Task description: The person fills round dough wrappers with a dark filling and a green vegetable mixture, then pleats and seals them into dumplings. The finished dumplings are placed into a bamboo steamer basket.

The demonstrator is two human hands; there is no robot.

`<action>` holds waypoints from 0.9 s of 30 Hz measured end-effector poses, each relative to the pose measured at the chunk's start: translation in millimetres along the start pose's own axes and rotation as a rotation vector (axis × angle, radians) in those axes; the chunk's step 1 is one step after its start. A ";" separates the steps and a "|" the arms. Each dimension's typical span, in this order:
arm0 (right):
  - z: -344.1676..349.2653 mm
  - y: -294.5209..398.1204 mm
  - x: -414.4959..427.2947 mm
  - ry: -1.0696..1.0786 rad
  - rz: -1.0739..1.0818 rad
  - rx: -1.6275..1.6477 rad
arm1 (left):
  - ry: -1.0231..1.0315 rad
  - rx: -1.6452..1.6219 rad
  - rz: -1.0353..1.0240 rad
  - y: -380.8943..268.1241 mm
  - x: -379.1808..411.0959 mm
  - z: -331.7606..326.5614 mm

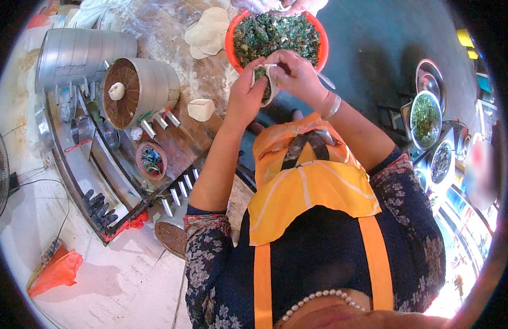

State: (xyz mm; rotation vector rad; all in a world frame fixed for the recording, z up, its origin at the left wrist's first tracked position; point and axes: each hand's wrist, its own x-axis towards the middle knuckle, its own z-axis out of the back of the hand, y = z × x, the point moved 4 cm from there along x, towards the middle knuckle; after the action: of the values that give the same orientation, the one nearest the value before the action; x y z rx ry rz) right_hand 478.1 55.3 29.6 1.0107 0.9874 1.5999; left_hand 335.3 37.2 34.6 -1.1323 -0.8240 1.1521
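Note:
My left hand (246,95) cups a round dough wrapper (274,91) from its left side, the thumb pressing on the dark green filling (261,74). On the other side my right hand (300,76) pinches the wrapper's upper edge between thumb and fingers. The wrapper is folded partway around the filling, and its front stands open. Just beyond my hands is a red plastic basin (230,51) heaped with chopped greens (278,35). A metal spoon handle (326,79) sticks out by the basin's right side, partly behind my right wrist.
Flat dough wrappers (208,35) and a dough piece (201,110) lie on the floured wooden table (163,24). Leftward are metal steamers (157,90), one with a bun (116,91) on its woven base. Bowls of greens (426,119) stand right. Another person's hands (303,6) show beyond the basin.

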 end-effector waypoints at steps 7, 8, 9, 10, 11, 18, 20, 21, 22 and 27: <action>0.0 0.5 -6.8 -0.035 0.175 -0.058 | -0.009 -0.590 0.151 9.4 -4.0 1.5; -0.8 -0.1 -7.6 -0.010 0.130 -0.052 | -0.006 -0.614 0.229 19.6 -1.9 0.2; -1.3 -1.2 -7.7 -0.003 0.075 -0.006 | 0.003 -0.637 0.309 27.2 -0.7 -1.6; -2.2 -1.8 -7.0 0.005 0.019 0.042 | 0.000 -0.525 0.305 15.4 -1.0 -0.5; -2.9 -2.0 -6.2 0.013 -0.037 0.090 | -0.001 -0.412 0.301 -0.8 -2.4 0.8; -4.1 6.2 4.2 0.048 0.356 -0.161 | -0.036 0.276 -0.096 8.2 10.8 8.0; -3.7 6.9 2.3 0.092 0.265 -0.159 | 0.031 0.121 0.009 13.8 13.9 9.8; -1.6 0.7 1.6 0.094 0.070 0.026 | 0.066 0.045 0.060 11.3 15.6 11.0; 0.4 -6.6 0.4 0.093 -0.126 0.207 | 0.070 -0.105 0.107 4.9 17.4 14.2; -9.4 -24.5 -4.9 -0.016 -0.426 0.688 | 0.029 -0.727 0.256 -2.8 4.5 5.4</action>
State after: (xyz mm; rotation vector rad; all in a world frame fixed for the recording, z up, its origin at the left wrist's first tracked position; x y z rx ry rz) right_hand 477.5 54.3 3.0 1.1505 1.6718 0.9041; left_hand 332.1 42.9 38.4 -1.8900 -1.1416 1.0590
